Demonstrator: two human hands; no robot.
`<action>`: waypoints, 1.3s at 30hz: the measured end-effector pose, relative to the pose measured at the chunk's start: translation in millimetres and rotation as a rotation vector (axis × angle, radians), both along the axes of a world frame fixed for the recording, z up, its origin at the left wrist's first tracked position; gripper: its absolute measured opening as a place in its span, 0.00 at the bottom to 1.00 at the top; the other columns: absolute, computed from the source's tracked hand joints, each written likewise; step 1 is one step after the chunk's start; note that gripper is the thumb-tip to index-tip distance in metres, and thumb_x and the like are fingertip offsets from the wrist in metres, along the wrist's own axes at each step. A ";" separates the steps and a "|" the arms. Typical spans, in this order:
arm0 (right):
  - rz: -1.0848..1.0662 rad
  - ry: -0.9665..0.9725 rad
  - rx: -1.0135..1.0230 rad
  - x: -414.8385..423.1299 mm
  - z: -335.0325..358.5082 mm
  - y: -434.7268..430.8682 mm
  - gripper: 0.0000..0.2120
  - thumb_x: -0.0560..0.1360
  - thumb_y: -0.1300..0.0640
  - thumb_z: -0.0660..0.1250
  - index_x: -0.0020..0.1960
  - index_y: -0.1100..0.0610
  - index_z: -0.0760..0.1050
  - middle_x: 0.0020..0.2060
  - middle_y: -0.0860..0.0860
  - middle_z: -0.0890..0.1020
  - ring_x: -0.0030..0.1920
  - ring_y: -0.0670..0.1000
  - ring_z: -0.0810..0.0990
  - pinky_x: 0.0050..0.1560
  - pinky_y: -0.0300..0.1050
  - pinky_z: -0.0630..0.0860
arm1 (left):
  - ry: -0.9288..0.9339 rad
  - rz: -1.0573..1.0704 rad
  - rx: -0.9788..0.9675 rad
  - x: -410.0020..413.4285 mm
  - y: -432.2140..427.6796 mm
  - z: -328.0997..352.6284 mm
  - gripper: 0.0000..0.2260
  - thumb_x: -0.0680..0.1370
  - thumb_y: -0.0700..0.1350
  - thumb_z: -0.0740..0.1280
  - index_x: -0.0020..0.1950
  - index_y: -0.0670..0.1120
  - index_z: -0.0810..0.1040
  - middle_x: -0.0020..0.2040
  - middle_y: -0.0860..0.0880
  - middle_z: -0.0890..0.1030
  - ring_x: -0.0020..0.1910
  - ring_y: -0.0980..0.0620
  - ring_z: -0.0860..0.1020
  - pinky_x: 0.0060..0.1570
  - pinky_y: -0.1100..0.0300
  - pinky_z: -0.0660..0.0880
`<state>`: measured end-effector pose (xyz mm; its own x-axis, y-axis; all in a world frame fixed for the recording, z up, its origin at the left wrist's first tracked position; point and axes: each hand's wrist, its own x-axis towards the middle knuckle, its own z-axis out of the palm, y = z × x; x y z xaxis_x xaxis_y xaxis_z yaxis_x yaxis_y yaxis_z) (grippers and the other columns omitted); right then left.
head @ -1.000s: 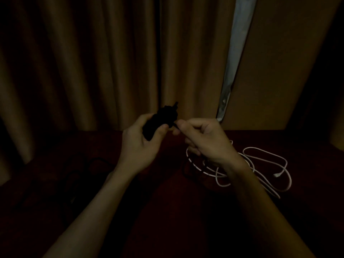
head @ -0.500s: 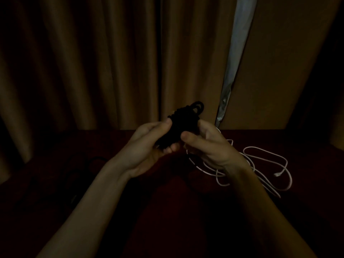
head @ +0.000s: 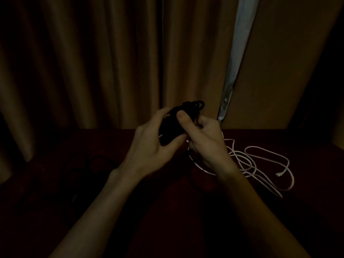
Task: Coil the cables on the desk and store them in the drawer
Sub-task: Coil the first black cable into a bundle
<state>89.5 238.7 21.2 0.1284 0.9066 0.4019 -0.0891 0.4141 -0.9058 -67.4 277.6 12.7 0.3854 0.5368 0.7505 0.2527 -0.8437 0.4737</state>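
Note:
A black cable bundle (head: 175,120) is held up above the dark red desk (head: 167,211), its loops sticking out at the top right. My left hand (head: 150,146) grips it from the left with the thumb under it. My right hand (head: 202,138) holds it from the right, thumb pressed on its front. A loose white cable (head: 260,164) lies tangled on the desk to the right, its plug end at the far right. Another dark cable (head: 87,170) lies on the desk at the left, barely visible in the dim light.
Brown curtains (head: 111,62) hang behind the desk, with a pale gap of window (head: 236,53) between them. A tan panel (head: 279,71) stands at the back right. No drawer is in view.
The right hand went from pinching the cable's end to holding the bundle. The bundle now shows loops at its top, and both hands have closed round it.

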 end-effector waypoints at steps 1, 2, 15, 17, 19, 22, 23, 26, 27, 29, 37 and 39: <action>-0.009 -0.030 0.000 -0.6 1.6 -0.3 0.10 0.81 0.56 0.67 0.44 0.62 0.77 0.23 0.43 0.79 0.22 0.39 0.76 0.24 0.27 0.67 | 0.004 0.030 0.068 1.0 0.7 -0.8 0.25 0.76 0.46 0.75 0.71 0.44 0.72 0.55 0.58 0.79 0.50 0.70 0.79 0.45 0.77 0.72; -0.004 -0.051 -0.003 -0.9 3.0 -0.6 0.11 0.81 0.55 0.67 0.44 0.61 0.76 0.22 0.42 0.76 0.20 0.39 0.74 0.23 0.28 0.65 | -0.004 0.050 0.111 0.7 2.5 -1.5 0.24 0.77 0.45 0.74 0.70 0.43 0.73 0.54 0.57 0.80 0.48 0.70 0.79 0.44 0.77 0.71; 0.142 -0.122 0.016 7.7 -1.5 0.5 0.19 0.75 0.41 0.72 0.50 0.58 0.77 0.30 0.48 0.78 0.28 0.44 0.77 0.26 0.36 0.66 | -0.465 -0.577 -1.063 14.2 -15.9 11.4 0.20 0.77 0.56 0.63 0.58 0.43 0.81 0.36 0.46 0.78 0.30 0.54 0.73 0.28 0.64 0.69; 0.108 -0.116 0.055 8.9 -0.2 -3.5 0.20 0.77 0.44 0.70 0.50 0.62 0.78 0.30 0.54 0.78 0.29 0.48 0.78 0.28 0.36 0.71 | -0.365 -0.647 -1.155 13.7 -15.9 11.7 0.23 0.78 0.59 0.60 0.62 0.45 0.79 0.37 0.44 0.78 0.30 0.52 0.74 0.27 0.65 0.70; 0.063 -0.100 0.074 8.8 1.4 -5.7 0.19 0.76 0.47 0.69 0.49 0.65 0.78 0.34 0.61 0.78 0.33 0.59 0.78 0.30 0.38 0.75 | -0.238 -0.601 -1.090 12.5 -11.1 8.6 0.25 0.81 0.62 0.58 0.65 0.45 0.78 0.40 0.42 0.81 0.33 0.49 0.77 0.31 0.62 0.73; -0.014 -0.118 0.041 8.4 1.0 -2.1 0.17 0.76 0.49 0.70 0.48 0.64 0.80 0.40 0.57 0.85 0.39 0.57 0.84 0.36 0.42 0.80 | -0.126 -0.330 -0.774 7.6 -5.1 4.0 0.18 0.83 0.57 0.60 0.65 0.47 0.78 0.51 0.45 0.84 0.43 0.49 0.83 0.39 0.58 0.77; -0.027 -0.108 0.019 8.6 0.4 -0.4 0.17 0.76 0.49 0.70 0.50 0.64 0.81 0.43 0.57 0.86 0.44 0.56 0.86 0.43 0.46 0.83 | -0.125 -0.271 -0.673 5.1 -3.4 2.4 0.16 0.82 0.54 0.64 0.68 0.48 0.75 0.55 0.48 0.83 0.48 0.52 0.84 0.41 0.59 0.78; -0.112 -0.130 -0.044 7.4 1.7 0.3 0.23 0.73 0.42 0.71 0.52 0.63 0.83 0.47 0.59 0.87 0.50 0.55 0.87 0.52 0.50 0.82 | -0.037 -0.259 -0.428 2.9 -0.1 -3.8 0.22 0.80 0.53 0.69 0.73 0.53 0.70 0.64 0.57 0.79 0.61 0.59 0.80 0.49 0.60 0.80; -0.146 -0.168 -0.061 5.8 4.0 -1.4 0.24 0.72 0.39 0.70 0.49 0.61 0.84 0.45 0.56 0.87 0.48 0.53 0.87 0.50 0.47 0.82 | -0.007 -0.254 -0.405 5.0 -1.3 -5.9 0.22 0.80 0.55 0.67 0.73 0.52 0.71 0.64 0.59 0.80 0.61 0.60 0.79 0.51 0.60 0.80; -0.169 -0.241 -0.106 3.9 4.8 -2.1 0.26 0.70 0.33 0.65 0.47 0.56 0.84 0.41 0.51 0.88 0.45 0.47 0.86 0.45 0.41 0.81 | -0.001 -0.229 -0.438 10.8 -4.6 -9.8 0.20 0.81 0.58 0.64 0.68 0.50 0.75 0.57 0.59 0.83 0.55 0.60 0.82 0.48 0.61 0.79; 0.100 -0.032 -0.230 12.6 -10.9 11.6 0.23 0.80 0.36 0.52 0.62 0.46 0.78 0.56 0.43 0.86 0.61 0.43 0.82 0.65 0.44 0.77 | -0.247 -0.208 -0.627 13.0 1.8 -10.9 0.15 0.80 0.52 0.64 0.65 0.48 0.77 0.51 0.53 0.85 0.48 0.58 0.84 0.43 0.65 0.78; 0.176 -0.088 -0.247 17.1 -16.6 11.0 0.23 0.78 0.37 0.57 0.66 0.47 0.77 0.61 0.45 0.84 0.64 0.47 0.81 0.67 0.49 0.75 | -0.306 -0.203 -0.684 8.5 6.1 -8.6 0.16 0.80 0.53 0.64 0.63 0.47 0.79 0.50 0.53 0.85 0.46 0.58 0.83 0.43 0.63 0.77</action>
